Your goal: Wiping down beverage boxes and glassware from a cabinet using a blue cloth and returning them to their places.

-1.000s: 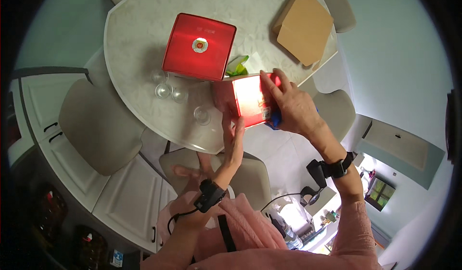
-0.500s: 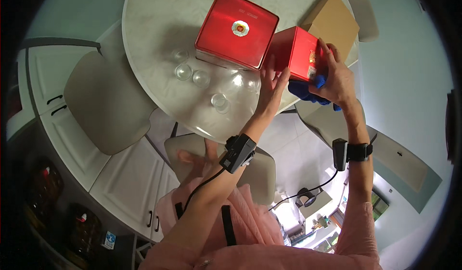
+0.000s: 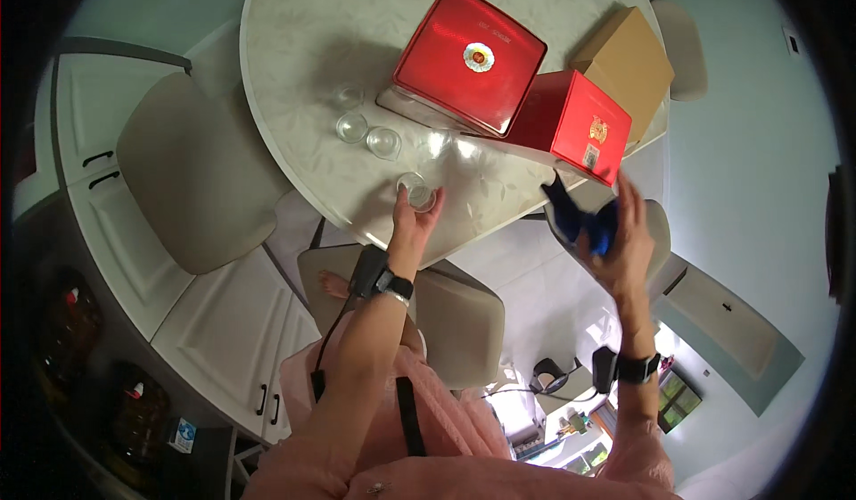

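Near the front edge of the table, my left hand (image 3: 416, 225) has its thumb and fingers around a small clear glass (image 3: 415, 193). More clear glasses, one here (image 3: 352, 126) and another beside it (image 3: 383, 142), stand a little farther left. Past the table's right edge, my right hand (image 3: 629, 246) is blurred by motion and grips a dark blue cloth (image 3: 599, 225) that hangs from it. A smaller red box (image 3: 588, 130) lies just beyond this hand, apart from it. Its far left side meets a large red box (image 3: 468, 63) with a round white emblem on top.
A brown cardboard box (image 3: 629, 67) sits behind the smaller red one, by the right edge of the round pale table (image 3: 299, 45). Beige chairs stand around the table, one at the left (image 3: 192, 179) and one in front of me (image 3: 459, 330). White cabinets (image 3: 236, 348) line the left side.
Both hands have left the smaller red box. My left hand has moved left and nearer to the glass, while my right has drawn back toward me with the blue cloth.
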The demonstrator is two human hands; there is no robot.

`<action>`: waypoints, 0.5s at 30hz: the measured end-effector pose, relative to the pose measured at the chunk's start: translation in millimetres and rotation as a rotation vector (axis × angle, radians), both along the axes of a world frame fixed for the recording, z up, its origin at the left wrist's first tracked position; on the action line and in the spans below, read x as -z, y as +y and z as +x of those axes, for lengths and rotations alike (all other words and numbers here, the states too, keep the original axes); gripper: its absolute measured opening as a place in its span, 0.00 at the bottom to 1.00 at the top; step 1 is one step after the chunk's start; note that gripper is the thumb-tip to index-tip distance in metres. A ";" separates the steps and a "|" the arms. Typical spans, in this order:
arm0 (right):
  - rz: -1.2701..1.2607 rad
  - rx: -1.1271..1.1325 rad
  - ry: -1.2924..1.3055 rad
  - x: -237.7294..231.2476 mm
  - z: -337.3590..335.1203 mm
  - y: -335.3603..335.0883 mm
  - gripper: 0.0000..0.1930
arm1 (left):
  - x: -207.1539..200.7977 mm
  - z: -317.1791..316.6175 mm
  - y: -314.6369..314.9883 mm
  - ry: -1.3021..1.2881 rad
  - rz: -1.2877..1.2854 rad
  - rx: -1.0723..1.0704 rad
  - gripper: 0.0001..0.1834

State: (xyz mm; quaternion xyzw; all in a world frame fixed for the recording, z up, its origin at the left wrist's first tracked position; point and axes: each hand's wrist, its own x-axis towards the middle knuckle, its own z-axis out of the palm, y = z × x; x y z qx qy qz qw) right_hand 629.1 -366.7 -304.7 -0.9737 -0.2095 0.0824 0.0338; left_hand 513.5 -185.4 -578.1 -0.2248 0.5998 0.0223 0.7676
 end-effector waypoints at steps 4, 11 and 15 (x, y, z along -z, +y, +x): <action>-0.001 -0.088 0.248 7.7 -61.4 -2.0 0.45 | 25.3 29.9 -8.6 -0.087 0.121 -0.013 0.19; 0.067 -0.223 0.733 7.1 -159.3 7.3 0.33 | 34.6 55.1 -5.4 -0.315 0.095 -0.133 0.23; 0.123 -0.331 0.810 -31.1 -180.4 34.3 0.24 | -9.2 -25.3 3.0 -0.422 0.331 0.309 0.22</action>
